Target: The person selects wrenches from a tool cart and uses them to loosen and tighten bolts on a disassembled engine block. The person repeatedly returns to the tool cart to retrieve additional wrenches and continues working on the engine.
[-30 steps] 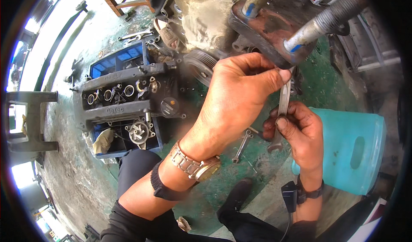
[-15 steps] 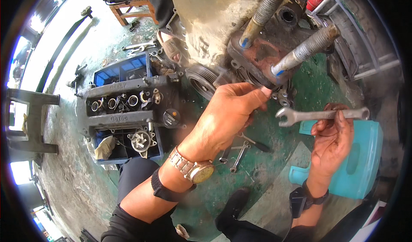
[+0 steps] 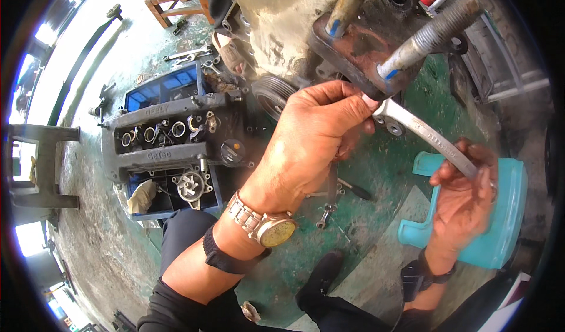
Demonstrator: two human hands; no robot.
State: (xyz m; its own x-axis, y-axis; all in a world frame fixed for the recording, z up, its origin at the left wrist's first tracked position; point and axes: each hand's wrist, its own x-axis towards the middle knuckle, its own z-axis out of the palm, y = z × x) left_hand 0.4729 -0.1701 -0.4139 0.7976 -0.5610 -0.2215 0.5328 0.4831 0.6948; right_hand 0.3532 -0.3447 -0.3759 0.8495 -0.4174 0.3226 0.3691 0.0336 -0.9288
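My right hand grips a steel combination wrench by its lower end, with fingers and thumb closed around it. The wrench slants up and left, and its jaw end meets the underside of a dark metal bracket, partly out of sight. From that bracket rise two thick threaded studs with blue marks at their bases. My left hand is pinched at the bracket's lower edge, thumb tip beside the wrench's jaw end. Whatever those fingers hold is hidden behind them.
An engine valve cover lies on a blue parts crate at the left. Spanners and a dark-handled tool are on the green floor. A ribbed pulley sits behind my left hand. A turquoise stool stands at right, a grey stool far left.
My right hand has tilted the wrench and brought its jaw end left to the bracket's underside, beside my left thumb. My left hand stays pinched there.
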